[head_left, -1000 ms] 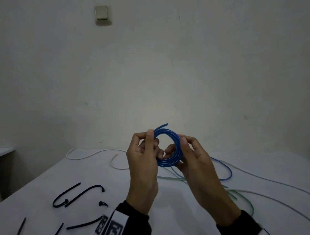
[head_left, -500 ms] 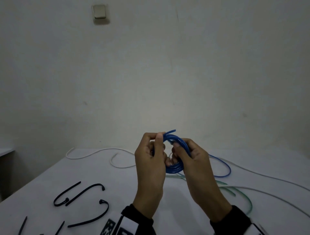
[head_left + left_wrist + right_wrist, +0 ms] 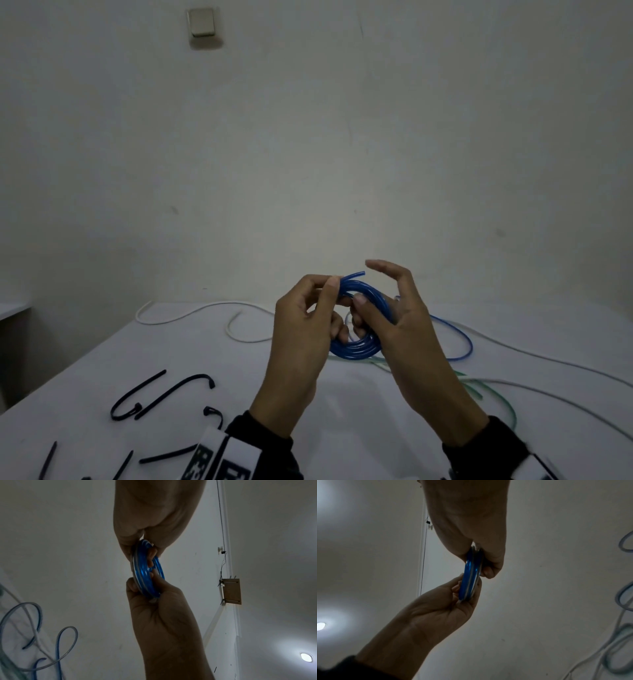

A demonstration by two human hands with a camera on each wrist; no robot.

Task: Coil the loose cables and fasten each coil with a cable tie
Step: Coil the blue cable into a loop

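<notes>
Both hands hold a blue cable coil (image 3: pixel 358 347) in the air above the white table (image 3: pixel 205 363). My left hand (image 3: pixel 327 289) pinches the coil's upper left side between thumb and forefinger, beside the free blue end (image 3: pixel 356 275). My right hand (image 3: pixel 400 301) presses its thumb on the coil's right side with the lower fingers behind it, while the forefinger sticks out above. The left wrist view shows the coil (image 3: pixel 145 572) edge-on between both hands, as does the right wrist view (image 3: pixel 470 577). A blue tail (image 3: pixel 467 342) trails down to the table.
Several black cable ties (image 3: pixel 164 394) lie on the table at the front left. A white cable (image 3: pixel 191 311) curves along the far edge. A green cable (image 3: pixel 496 390) and another white cable (image 3: pixel 548 363) run across the right side. A bare wall stands behind.
My right forefinger has lifted off the coil and now points out above it. Both hands and the coil have drifted slightly right, and the left pinch stays on.
</notes>
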